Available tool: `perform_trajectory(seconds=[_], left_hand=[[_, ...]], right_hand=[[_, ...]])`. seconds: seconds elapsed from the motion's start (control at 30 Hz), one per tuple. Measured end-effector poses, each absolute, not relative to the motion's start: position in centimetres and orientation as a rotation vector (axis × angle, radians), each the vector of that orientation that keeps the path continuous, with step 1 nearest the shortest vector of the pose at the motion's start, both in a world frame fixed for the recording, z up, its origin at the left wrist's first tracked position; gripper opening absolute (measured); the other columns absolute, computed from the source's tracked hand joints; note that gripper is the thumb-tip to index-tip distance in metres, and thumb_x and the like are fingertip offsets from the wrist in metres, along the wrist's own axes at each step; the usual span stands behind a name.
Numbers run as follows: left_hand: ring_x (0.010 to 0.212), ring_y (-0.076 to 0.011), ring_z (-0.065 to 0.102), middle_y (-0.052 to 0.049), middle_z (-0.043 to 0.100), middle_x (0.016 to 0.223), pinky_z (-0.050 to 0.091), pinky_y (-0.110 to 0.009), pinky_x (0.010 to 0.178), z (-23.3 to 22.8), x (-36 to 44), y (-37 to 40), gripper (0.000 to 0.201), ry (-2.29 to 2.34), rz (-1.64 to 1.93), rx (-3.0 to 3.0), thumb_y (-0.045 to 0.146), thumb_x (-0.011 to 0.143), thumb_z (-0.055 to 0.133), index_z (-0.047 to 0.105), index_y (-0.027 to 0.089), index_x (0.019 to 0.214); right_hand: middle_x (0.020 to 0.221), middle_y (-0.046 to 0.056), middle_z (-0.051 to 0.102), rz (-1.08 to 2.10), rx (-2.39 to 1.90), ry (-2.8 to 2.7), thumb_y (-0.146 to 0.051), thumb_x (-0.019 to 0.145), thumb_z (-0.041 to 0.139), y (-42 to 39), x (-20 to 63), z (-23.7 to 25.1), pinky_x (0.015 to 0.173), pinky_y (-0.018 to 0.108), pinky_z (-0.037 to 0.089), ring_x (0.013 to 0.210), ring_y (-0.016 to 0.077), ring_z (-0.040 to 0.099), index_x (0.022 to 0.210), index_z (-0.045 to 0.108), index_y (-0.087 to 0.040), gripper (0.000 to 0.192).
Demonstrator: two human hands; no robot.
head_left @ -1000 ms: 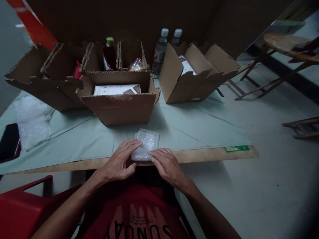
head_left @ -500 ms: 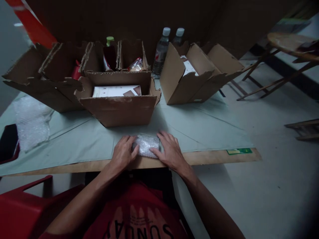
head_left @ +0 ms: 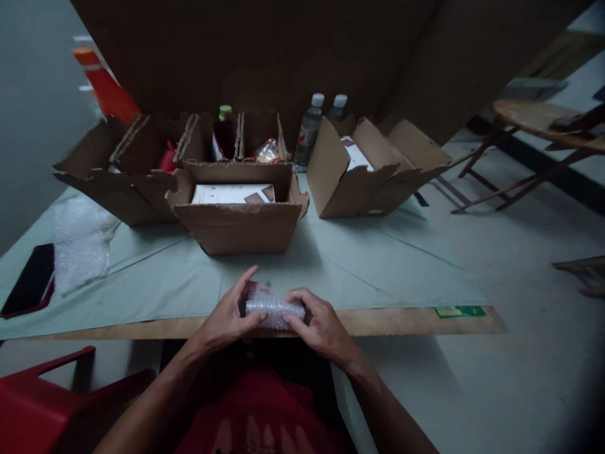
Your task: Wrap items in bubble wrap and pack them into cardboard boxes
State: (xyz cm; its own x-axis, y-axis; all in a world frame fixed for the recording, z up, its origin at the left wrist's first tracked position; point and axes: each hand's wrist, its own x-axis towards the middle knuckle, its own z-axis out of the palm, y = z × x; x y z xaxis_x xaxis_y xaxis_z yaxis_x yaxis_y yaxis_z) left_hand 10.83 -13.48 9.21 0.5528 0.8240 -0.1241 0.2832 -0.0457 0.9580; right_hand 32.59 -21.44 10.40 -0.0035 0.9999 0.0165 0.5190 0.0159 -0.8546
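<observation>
A small bundle wrapped in bubble wrap [head_left: 274,309] sits between both of my hands at the near edge of the table [head_left: 378,265]. My left hand [head_left: 231,315] grips its left end, fingers curled over the top. My right hand [head_left: 319,325] holds its right end. What is inside the wrap is hidden. An open cardboard box [head_left: 239,211] with flat white packets inside stands just beyond the bundle.
A wide torn cardboard box [head_left: 123,173] stands at the back left and another open box [head_left: 373,167] at the back right. Two water bottles [head_left: 309,129] stand behind them. Loose bubble wrap [head_left: 80,243] and a dark phone [head_left: 31,287] lie at the left. A red chair [head_left: 42,403] is at lower left.
The flat bubble wrap sheet has been rolled up into a tight bundle, and both hands now grip its ends nearer the table edge. The camera has tilted slightly.
</observation>
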Motion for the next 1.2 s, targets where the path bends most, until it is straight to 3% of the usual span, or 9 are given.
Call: perform_trajectory(seconds=[0.13,0.2,0.33,0.4,0.53,0.67,0.77,0.97,1.2], left_hand=[[0.098,-0.0181,0.064,-0.009,0.066,0.117,0.052,-0.029,0.089,10.1,11.5,-14.2,0.067,0.971,0.672,1.524,0.032,0.081,0.067,0.051,0.019,0.144],[0.099,-0.0181,0.063,-0.008,0.067,0.116,0.051,-0.028,0.091,10.0,11.9,-14.4,0.065,0.977,0.732,1.502,0.032,0.08,0.067,0.054,0.019,0.143],[0.096,-0.019,0.064,-0.008,0.069,0.108,0.052,-0.028,0.085,9.9,11.6,-14.0,0.064,0.926,0.736,1.47,0.033,0.077,0.071,0.059,0.019,0.138],[0.09,-0.019,0.065,-0.007,0.07,0.099,0.053,-0.028,0.082,10.4,10.8,-13.0,0.064,0.827,0.825,1.454,0.039,0.079,0.069,0.058,0.017,0.138],[0.086,-0.02,0.066,-0.006,0.073,0.09,0.053,-0.03,0.081,11.0,9.4,-10.0,0.043,0.979,0.947,1.552,0.044,0.088,0.058,0.069,0.017,0.121],[0.077,-0.0207,0.069,-0.007,0.077,0.086,0.054,-0.03,0.07,8.9,9.3,-7.6,0.037,1.192,0.835,1.662,0.042,0.083,0.058,0.075,0.015,0.102],[0.074,-0.0204,0.071,-0.007,0.078,0.085,0.055,-0.03,0.069,6.7,9.6,-7.2,0.036,1.206,0.859,1.712,0.039,0.084,0.054,0.076,0.015,0.099],[0.082,-0.0211,0.073,-0.008,0.08,0.093,0.057,-0.031,0.075,5.1,9.7,-7.3,0.031,1.149,0.901,1.86,0.033,0.086,0.053,0.077,0.018,0.1],[0.083,-0.0215,0.073,-0.009,0.079,0.093,0.058,-0.032,0.077,4.8,9.6,-7.3,0.029,1.1,0.922,1.945,0.029,0.088,0.051,0.077,0.019,0.098]], right_hand=[[0.12,0.007,0.066,0.984,-1.467,-1.255,-0.031,0.08,0.073,-21.7,32.9,9.9,0.09,0.03,0.05,0.103,0.019,0.065,0.133,0.052,-0.024,0.058],[0.12,0.009,0.067,1.1,-1.379,-1.138,-0.037,0.08,0.075,-21.5,33.2,9.7,0.088,0.03,0.052,0.103,0.0196,0.067,0.139,0.047,-0.022,0.067],[0.09,0.004,0.069,1.124,-1.426,-1.226,-0.041,0.083,0.073,-21.1,34.3,11.1,0.071,0.025,0.052,0.082,0.0166,0.065,0.105,0.067,-0.018,0.031],[0.084,0.002,0.068,1.074,-1.427,-1.248,-0.042,0.082,0.075,-20.5,35.2,13.3,0.065,0.024,0.05,0.074,0.0153,0.063,0.098,0.068,-0.019,0.029],[0.077,0.0,0.067,0.947,-1.317,-1.145,-0.046,0.077,0.081,-17.3,37.1,19.5,0.055,0.022,0.049,0.062,0.013,0.06,0.1,0.068,-0.022,0.036],[0.084,0.002,0.068,0.738,-1.304,-1.238,-0.048,0.074,0.077,-10.7,37.8,24.6,0.06,0.025,0.05,0.068,0.0154,0.061,0.1,0.067,-0.022,0.039],[0.08,0.003,0.068,0.532,-1.533,-1.491,-0.047,0.075,0.069,-6.4,37.9,26.7,0.061,0.027,0.047,0.069,0.0171,0.06,0.095,0.067,-0.018,0.035],[0.085,0.008,0.073,-0.36,-2.291,-2.017,-0.035,0.081,0.057,-3.6,36.0,31.5,0.059,0.029,0.034,0.073,0.0221,0.063,0.096,0.073,-0.018,0.028],[0.101,0.009,0.076,-0.438,-2.49,-2.113,-0.036,0.084,0.058,-0.8,34.8,34.2,0.06,0.029,0.035,0.084,0.0246,0.068,0.106,0.073,-0.02,0.032]])
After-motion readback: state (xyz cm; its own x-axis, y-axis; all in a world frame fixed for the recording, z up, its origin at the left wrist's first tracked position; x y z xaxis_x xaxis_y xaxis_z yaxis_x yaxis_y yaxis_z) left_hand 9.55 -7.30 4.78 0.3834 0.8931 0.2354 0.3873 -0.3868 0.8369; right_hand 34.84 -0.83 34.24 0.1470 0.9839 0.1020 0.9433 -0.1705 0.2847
